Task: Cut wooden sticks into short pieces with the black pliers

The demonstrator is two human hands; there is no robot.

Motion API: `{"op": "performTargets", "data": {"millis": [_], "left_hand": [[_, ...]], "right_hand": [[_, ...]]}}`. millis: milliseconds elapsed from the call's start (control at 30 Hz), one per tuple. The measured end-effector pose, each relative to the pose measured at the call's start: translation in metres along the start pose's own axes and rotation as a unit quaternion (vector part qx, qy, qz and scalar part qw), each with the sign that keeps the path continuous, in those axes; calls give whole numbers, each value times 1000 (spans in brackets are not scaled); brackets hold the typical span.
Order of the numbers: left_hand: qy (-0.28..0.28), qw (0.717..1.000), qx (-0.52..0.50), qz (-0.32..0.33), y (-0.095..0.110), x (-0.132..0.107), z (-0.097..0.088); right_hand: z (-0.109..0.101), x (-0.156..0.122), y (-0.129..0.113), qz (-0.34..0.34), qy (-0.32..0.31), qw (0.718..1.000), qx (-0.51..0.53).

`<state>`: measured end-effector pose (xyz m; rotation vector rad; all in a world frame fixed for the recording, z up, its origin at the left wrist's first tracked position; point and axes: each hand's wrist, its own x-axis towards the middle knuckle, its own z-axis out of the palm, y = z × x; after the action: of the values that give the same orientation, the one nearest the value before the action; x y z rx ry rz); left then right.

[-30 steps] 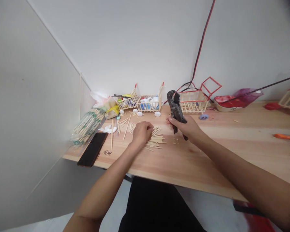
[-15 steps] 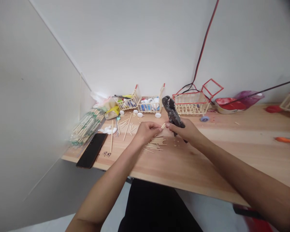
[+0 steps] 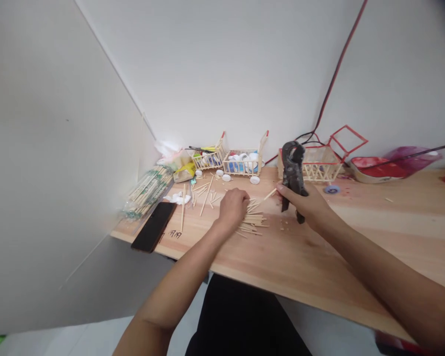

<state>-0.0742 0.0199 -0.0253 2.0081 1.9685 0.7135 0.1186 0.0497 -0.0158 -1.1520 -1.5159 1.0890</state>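
Note:
My right hand [image 3: 309, 205] is wrapped round a black hand cutter [image 3: 292, 168], its curved jaws pointing up. The same hand pinches a short wooden stick [image 3: 270, 194] between thumb and finger, slanting toward the left. My left hand [image 3: 234, 205] is at the left end of a pile of cut wooden sticks [image 3: 256, 218], with its fingers curled downward. Whatever those fingertips hold, if anything, is hidden. Tiny cut bits [image 3: 283, 226] lie below the cutter.
Small stick-built carts [image 3: 243, 165] stand along the wall, and a red-trimmed one [image 3: 321, 168] is behind the cutter. A phone [image 3: 154, 227], bagged sticks [image 3: 148, 190] and loose sticks [image 3: 206, 196] lie left. A red-stained tray [image 3: 378, 170] is at the right.
My hands have parted: the left has dropped toward the pile, while the right has drawn away with the cutter and a stick. The view has shifted, so the scene appears farther right.

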Motion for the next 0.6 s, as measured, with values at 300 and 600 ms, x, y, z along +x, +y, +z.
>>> {"op": "performTargets", "data": {"millis": [300,600], "left_hand": [[19,999,13,49,-14,-8,-6],[74,975,124,-167,-112,23,-84]], "right_hand": [[1,-3,-1,27,21,999,-6],[0,-2,1,36,10,999,-30]]}}
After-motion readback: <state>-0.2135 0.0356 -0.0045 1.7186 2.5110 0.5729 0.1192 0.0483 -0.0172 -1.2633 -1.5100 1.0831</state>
